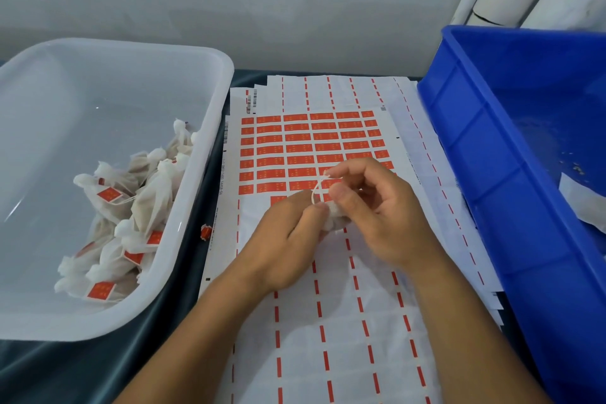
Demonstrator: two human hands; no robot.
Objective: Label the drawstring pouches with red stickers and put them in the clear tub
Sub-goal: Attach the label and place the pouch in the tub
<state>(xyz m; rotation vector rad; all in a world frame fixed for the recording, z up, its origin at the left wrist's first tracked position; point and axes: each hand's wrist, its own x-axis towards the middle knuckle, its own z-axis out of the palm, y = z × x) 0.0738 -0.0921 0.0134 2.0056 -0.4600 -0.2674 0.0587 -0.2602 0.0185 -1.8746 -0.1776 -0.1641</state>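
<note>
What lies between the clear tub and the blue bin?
In the head view, sticker sheets overlap on the dark cloth between tub and bin. Above them both hands hold a pouch.

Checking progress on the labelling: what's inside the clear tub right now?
The clear tub holds a pile of white drawstring pouches along its right side, several showing red stickers. Pouches buried underneath hide their labels, so an exact count isn't possible.
</note>
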